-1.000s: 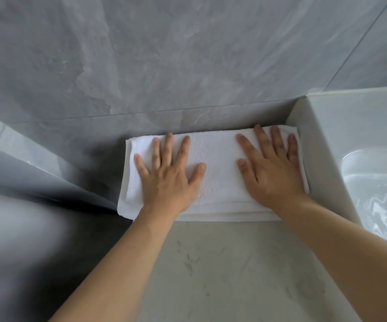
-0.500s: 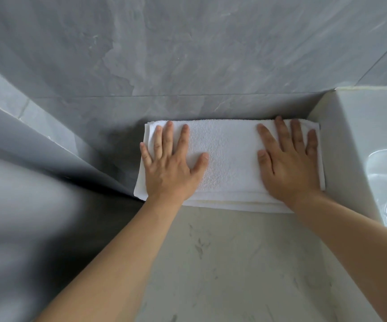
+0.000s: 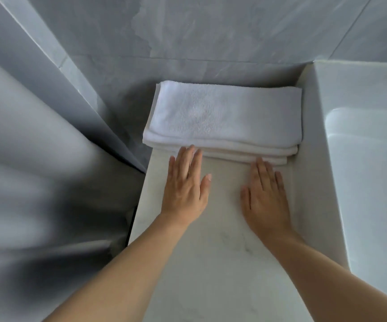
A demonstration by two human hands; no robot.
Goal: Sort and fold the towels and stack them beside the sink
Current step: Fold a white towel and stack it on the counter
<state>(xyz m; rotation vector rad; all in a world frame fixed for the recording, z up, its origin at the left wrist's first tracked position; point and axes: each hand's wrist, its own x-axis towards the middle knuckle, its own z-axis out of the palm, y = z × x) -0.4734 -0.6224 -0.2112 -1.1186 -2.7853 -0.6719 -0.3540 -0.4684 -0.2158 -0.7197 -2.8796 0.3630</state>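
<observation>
Towels [image 3: 222, 117] sit stacked beside the sink [image 3: 362, 145]; I'd nudge the front edges flush gently, left hand [image 3: 184, 189] and right hand [image 3: 265, 196] flat, fingers open.

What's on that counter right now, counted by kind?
White folded towel stack: 1; how many towels it holds is unclear
Hands: 2, left hand and right hand, both flat and empty
Sink: 1
Total: 4

Both bare forearms reach forward, left hand [image 3: 185, 189] and right hand [image 3: 265, 196] flat, palms down, fingers [image 3: 184, 156] extended.
</observation>
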